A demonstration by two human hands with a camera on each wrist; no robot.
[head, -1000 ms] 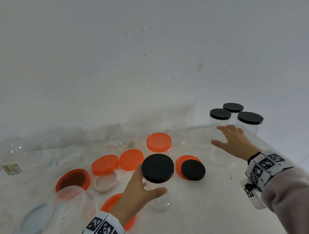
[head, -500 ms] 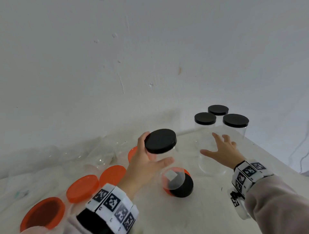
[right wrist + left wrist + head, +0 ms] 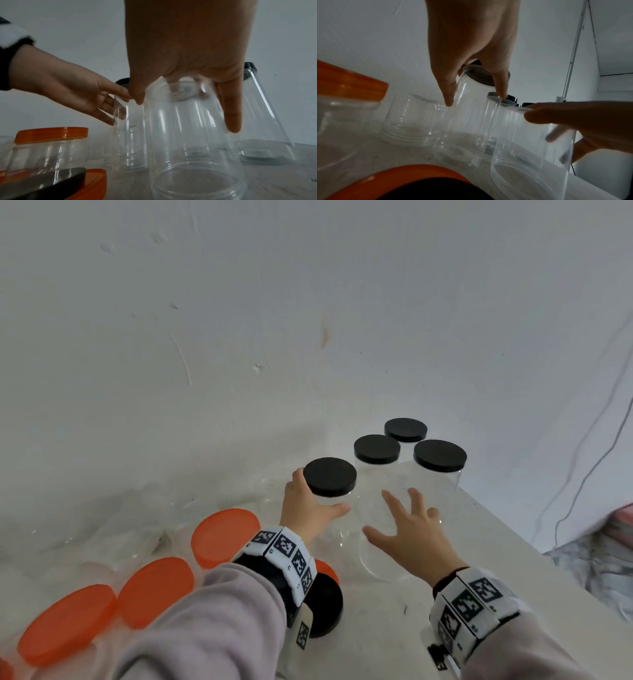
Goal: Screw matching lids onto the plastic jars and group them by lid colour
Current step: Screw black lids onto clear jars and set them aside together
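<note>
My left hand (image 3: 318,498) grips a clear jar just under its black lid (image 3: 329,475). The jar (image 3: 462,128) is upright with its base down at the table, next to a group of black-lidded jars. That group has three lids (image 3: 376,449), (image 3: 405,429), (image 3: 439,455) at the back right. My right hand (image 3: 394,515) rests with spread, straight fingers against the side of the nearest group jar (image 3: 188,148). In the wrist views, my left hand (image 3: 476,100) and right hand (image 3: 186,115) each span a jar wall.
Orange-lidded jars (image 3: 224,537), (image 3: 156,590), (image 3: 66,623) stand at the left front. A loose black lid (image 3: 325,607) lies on an orange lid (image 3: 327,568) under my left wrist. Open clear jars (image 3: 137,525) crowd the back left. The table edge (image 3: 513,542) runs close on the right.
My left hand lifted the black-lidded jar from the front middle and carried it right and back to the black-lid group. My right hand stayed on its jar, fingers more spread.
</note>
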